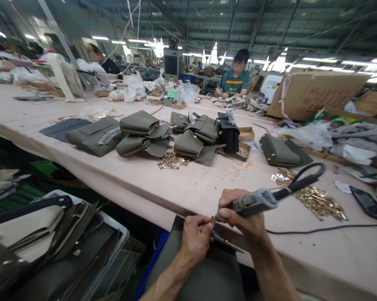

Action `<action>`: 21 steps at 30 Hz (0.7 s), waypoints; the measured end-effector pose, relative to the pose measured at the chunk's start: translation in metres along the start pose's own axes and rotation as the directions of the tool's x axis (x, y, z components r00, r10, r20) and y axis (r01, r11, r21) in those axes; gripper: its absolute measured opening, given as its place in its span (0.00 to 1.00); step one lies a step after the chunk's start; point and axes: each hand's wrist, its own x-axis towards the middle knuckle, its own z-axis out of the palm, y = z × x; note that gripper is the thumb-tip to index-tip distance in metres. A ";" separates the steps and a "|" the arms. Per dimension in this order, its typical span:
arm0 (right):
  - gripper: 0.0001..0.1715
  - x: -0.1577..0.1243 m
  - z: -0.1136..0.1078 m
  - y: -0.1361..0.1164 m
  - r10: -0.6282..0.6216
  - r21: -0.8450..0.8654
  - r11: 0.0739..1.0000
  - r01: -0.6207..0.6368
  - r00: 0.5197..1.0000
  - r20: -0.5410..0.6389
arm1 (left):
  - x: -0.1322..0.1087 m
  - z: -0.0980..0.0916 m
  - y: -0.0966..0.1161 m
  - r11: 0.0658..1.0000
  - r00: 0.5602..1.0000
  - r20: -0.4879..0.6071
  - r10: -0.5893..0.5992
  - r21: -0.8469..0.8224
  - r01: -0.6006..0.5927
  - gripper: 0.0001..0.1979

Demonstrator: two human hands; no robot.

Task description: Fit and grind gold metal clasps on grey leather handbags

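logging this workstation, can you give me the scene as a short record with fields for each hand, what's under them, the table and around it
right hand: gripping a corded handheld tool
left hand: apparently pinching a small gold-coloured piece at the tool's tip
under hands: olive-grey material
table: olive-grey bags, black bag, gold-coloured metal parts
lower left: white crate
across: co-worker

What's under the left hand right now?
A grey-green panel spreads below and around the left hand; whatever lies directly beneath the palm and fingers is covered.
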 end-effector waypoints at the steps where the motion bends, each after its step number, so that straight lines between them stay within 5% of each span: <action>1: 0.06 0.001 -0.005 -0.005 -0.013 0.085 0.996 0.013 1.000 -0.006 | -0.002 0.001 0.001 1.000 1.000 -0.004 0.010 0.010 -0.010 0.14; 5: 0.09 0.005 -0.029 -0.020 -0.081 0.268 0.952 0.145 0.969 -0.234 | -0.010 0.005 -0.001 0.930 0.974 -0.066 0.219 0.315 -0.188 0.12; 9: 0.06 0.006 -0.053 -0.021 -0.094 0.234 0.949 0.210 0.900 -0.425 | -0.014 0.013 -0.022 0.583 0.787 -0.041 0.616 0.696 -0.420 0.12; 12: 0.01 0.006 -0.070 -0.014 -0.070 0.232 0.950 0.210 0.865 -0.497 | -0.013 0.023 -0.037 0.383 0.683 0.019 0.730 0.817 -0.431 0.19; 21: 0.06 0.014 -0.095 0.008 -0.063 0.187 0.957 0.221 0.790 -0.610 | -0.008 0.041 -0.041 0.200 0.642 0.059 0.764 0.925 -0.324 0.29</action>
